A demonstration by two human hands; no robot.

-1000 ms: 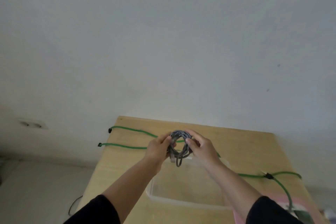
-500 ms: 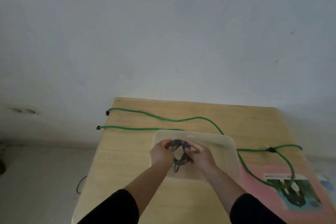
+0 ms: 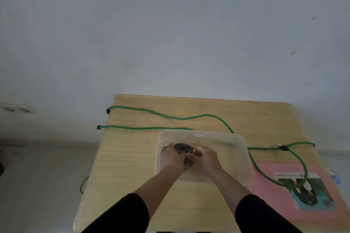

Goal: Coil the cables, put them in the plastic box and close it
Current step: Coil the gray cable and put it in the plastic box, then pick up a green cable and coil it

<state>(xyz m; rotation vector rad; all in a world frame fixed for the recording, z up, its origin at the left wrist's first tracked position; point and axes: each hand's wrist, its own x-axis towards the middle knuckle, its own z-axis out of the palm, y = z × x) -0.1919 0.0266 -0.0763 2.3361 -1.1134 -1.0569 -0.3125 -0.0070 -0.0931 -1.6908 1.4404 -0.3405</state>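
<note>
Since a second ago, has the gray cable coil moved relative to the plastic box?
Yes. The gray cable coil, held by both hands, has gone down from above the far rim of the plastic box into it.

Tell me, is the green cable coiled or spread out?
Spread out: the green cable lies in long curves across the table, outside the plastic box.

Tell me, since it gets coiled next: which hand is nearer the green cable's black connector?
Right. The right hand is in the plastic box, nearer the connector; the left hand is farther.

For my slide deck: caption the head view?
Both hands lower a coiled grey cable into the clear box.
</note>
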